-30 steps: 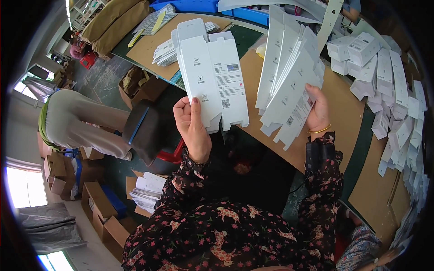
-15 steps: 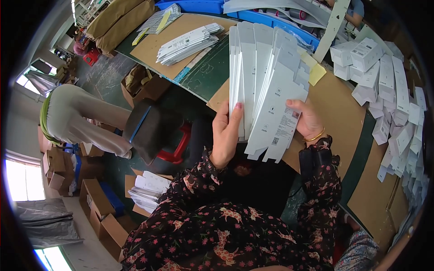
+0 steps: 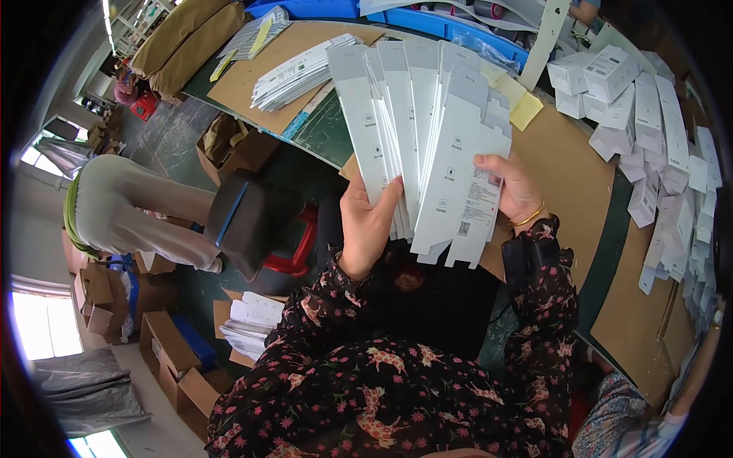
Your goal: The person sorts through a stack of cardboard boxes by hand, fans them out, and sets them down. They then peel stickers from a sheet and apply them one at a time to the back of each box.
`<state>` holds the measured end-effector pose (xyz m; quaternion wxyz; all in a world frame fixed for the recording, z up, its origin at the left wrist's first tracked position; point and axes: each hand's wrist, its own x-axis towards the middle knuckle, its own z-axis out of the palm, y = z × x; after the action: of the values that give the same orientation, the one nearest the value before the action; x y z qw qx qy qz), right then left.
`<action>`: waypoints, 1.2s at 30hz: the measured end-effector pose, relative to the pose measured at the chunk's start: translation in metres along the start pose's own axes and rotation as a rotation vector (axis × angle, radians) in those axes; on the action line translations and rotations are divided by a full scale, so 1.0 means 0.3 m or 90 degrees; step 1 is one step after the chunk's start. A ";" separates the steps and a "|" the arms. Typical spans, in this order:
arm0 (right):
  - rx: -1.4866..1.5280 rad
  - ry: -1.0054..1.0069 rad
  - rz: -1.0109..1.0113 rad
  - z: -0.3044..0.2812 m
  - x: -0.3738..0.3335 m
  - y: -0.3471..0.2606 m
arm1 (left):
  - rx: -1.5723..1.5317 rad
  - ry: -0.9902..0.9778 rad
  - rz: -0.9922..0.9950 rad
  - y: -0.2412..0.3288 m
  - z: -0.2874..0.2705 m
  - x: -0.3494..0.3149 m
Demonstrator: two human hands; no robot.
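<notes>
Between my hands is a fanned stack of flat, unfolded white carton blanks (image 3: 450,175), with grey end flaps and small printed icons. My left hand (image 3: 368,221) grips the left part of the fan, its thumb lying across the front. My right hand (image 3: 510,187) holds the right edge, thumb on the front blank and the other fingers hidden behind. Left of the fan, another pile of flat white carton blanks (image 3: 301,72) lies on the table. A yellow paper slip (image 3: 525,111) lies just beyond the fan's right side.
Folded white boxes (image 3: 641,114) are heaped at the right of the table (image 3: 565,168). Blue trays (image 3: 427,24) stand at the back. An open carton (image 3: 248,324) of white blanks sits lower left, near a black-topped stool (image 3: 259,221). Another person (image 3: 137,202) bends over at left.
The blanks have spread wider to the left, with a front face now showing above my left hand. My left hand has moved slightly left. At the lower right, another person's arm shows more.
</notes>
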<state>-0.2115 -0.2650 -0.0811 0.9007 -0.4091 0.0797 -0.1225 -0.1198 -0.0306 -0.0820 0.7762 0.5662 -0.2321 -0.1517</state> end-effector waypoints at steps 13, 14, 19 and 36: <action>0.057 0.070 -0.035 -0.069 0.024 0.003 | -0.082 0.151 0.057 0.035 -0.111 0.054; 0.061 0.078 -0.042 -0.076 0.024 0.004 | -0.091 0.160 0.068 0.039 -0.117 0.054; 0.123 0.092 -0.025 -0.117 0.022 -0.008 | -0.102 0.182 0.103 0.049 -0.138 0.057; 0.038 0.008 -0.002 -0.012 -0.007 0.003 | -0.063 0.145 0.089 0.010 0.015 0.038</action>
<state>-0.2141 -0.2665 -0.0839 0.9117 -0.3817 0.0806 -0.1289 -0.1128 -0.0390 -0.0758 0.8331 0.5234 -0.1736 -0.0431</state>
